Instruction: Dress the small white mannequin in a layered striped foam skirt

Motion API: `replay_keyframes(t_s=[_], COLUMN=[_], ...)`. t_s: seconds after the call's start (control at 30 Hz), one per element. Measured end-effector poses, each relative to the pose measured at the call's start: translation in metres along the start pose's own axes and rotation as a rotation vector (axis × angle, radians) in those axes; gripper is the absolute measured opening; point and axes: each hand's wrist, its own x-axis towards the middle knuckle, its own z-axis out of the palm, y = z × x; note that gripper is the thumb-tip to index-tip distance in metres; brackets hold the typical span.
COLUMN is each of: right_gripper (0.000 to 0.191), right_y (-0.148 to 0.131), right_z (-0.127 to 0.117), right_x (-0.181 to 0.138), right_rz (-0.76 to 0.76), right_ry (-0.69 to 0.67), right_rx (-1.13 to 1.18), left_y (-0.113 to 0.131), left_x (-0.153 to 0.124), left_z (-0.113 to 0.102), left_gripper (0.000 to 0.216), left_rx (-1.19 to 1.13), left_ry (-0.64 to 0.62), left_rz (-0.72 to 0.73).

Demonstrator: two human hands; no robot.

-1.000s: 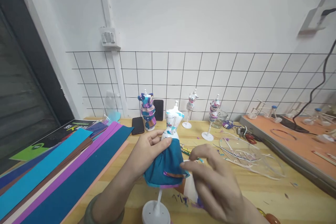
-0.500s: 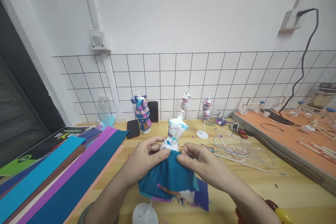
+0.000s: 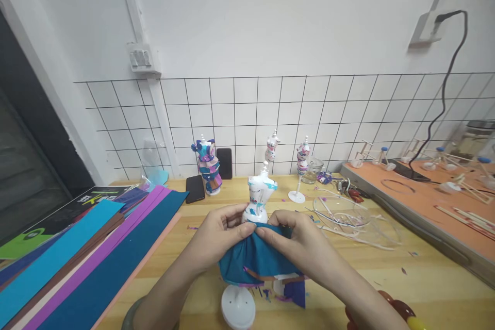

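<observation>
In the head view a small white dress form (image 3: 258, 197), smeared with blue and pink, stands in front of me on a round white base (image 3: 238, 307). A teal cloth skirt (image 3: 260, 260) hangs gathered around its lower part, with brown and purple strips along the hem. My left hand (image 3: 218, 234) pinches the skirt's upper edge at the waist, thumb in front. Close beside that thumb, my right hand (image 3: 299, 240) pinches the same edge. Fingers behind the form are partly hidden. Beneath the skirt lies a purple cloth scrap (image 3: 296, 293).
Long coloured cloth strips (image 3: 127, 240) cover the left side. Along the wall stand a decorated dress form (image 3: 209, 165), two phones (image 3: 195, 189), smaller forms (image 3: 302, 157) and a glass cup (image 3: 312, 171). Loose wires and cords (image 3: 344, 214) lie right, beside a raised orange surface (image 3: 429, 206).
The dress form has turned more upright, and its base has swung right. My thumbs are closer together at the waist. The right hand has gathered more of the skirt's upper edge.
</observation>
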Motion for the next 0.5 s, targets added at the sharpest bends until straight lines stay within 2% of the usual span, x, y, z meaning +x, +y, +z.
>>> replay_keyframes(t_s=[0.17, 0.5], right_gripper=[0.024, 0.024], right_y=[0.0029, 0.0016], right_z=[0.0001, 0.0022], right_x=[0.0000, -0.0002], right_rz=[-0.043, -0.112], right_ry=[0.064, 0.063], right_rx=[-0.100, -0.101], left_y=[0.0005, 0.0010], left_x=[-0.0007, -0.0013], left_z=[0.0002, 0.0010], left_gripper=[0.042, 0.041], left_rx=[0.028, 0.060], left_ry=[0.030, 0.055], left_rz=[-0.020, 0.006])
